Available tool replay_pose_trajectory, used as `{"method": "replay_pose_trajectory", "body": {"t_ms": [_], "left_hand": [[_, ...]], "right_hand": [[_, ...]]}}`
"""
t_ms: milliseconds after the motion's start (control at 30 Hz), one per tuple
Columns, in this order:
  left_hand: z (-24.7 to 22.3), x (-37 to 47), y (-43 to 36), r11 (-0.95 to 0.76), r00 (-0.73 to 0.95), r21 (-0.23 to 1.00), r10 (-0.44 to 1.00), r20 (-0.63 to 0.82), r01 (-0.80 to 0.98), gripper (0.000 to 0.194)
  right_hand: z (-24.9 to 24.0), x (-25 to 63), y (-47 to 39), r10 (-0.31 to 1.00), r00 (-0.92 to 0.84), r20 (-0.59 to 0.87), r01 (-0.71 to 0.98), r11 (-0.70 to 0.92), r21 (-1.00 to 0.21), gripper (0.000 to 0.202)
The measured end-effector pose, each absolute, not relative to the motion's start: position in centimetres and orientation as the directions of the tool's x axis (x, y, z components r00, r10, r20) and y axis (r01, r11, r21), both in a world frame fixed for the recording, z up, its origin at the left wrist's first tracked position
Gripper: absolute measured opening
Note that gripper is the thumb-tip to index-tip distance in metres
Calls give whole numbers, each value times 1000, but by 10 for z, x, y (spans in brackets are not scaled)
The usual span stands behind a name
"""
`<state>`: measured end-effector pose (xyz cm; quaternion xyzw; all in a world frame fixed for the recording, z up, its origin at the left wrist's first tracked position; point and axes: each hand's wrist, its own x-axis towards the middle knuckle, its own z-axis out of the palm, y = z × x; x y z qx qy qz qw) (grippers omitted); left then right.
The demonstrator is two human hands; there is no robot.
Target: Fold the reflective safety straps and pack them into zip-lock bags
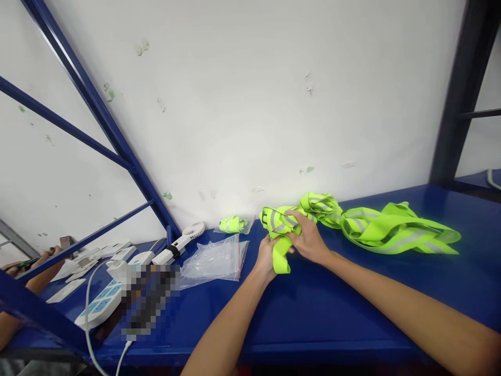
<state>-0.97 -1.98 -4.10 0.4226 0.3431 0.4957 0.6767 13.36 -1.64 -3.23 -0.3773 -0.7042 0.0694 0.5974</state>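
My left hand (pixel 266 257) and my right hand (pixel 309 237) are together over the blue shelf (pixel 332 308), both closed on a bunched neon-yellow reflective strap (pixel 282 222). A loose end of it hangs down between my hands. Just behind my right hand lies another bundle of the same straps (pixel 323 209), against the wall. Farther right a looser heap of straps (pixel 399 230) spreads over the shelf. To the left, a folded yellow bundle (pixel 233 224) lies in a clear bag, with a stack of clear plastic bags (pixel 215 259) in front of it.
Left of the bags are a white handheld fan (pixel 193 230), a white power strip (pixel 104 303) with cables and a pixelated patch. Blue frame bars (pixel 97 115) rise at the left. Beyond them another person's arms (pixel 43 274) show beside white boxes. A dark post (pixel 456 104) stands right.
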Motion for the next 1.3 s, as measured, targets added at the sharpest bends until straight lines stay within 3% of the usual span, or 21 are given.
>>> {"method": "replay_pose_trajectory", "body": {"t_ms": [233, 533, 633, 733, 833, 967, 1133, 1233, 1300], "left_hand": [[-39, -13, -21, 92, 315, 921, 949, 35, -378, 38], [-37, -8, -26, 108, 276, 916, 961, 4, -386, 37], [-30, -11, -27, 167, 341, 884, 940, -10, -436, 39], [-27, -15, -25, 258, 436, 859, 899, -46, -441, 54], [-30, -18, -21, 336, 468, 861, 874, -133, -383, 69], [-37, -15, -17, 301, 363, 860, 920, -148, -411, 69], [-41, -10, -17, 104, 251, 900, 968, 6, -424, 58], [-41, -11, -18, 2, 254, 929, 962, 99, -370, 58], [-42, -13, -19, -57, 242, 949, 961, 136, -309, 58]], "right_hand": [[-50, 156, 9, 501, -161, 850, 541, 765, -349, 54], [-52, 157, 6, 577, -264, 773, 624, 713, -320, 45], [-46, 153, 0, 569, -267, 778, 578, 741, -343, 44], [-36, 147, -7, 553, -238, 799, 510, 771, -382, 48], [-25, 141, -18, 560, -338, 756, 425, 808, -408, 47], [-18, 133, -34, 615, -408, 675, 303, 788, -535, 44], [-22, 127, -28, 815, -158, 558, 11, 566, -824, 55], [-23, 126, -20, 924, -4, 381, -98, 379, -920, 58], [-21, 126, -18, 972, -43, 230, -209, 216, -954, 58]]}}
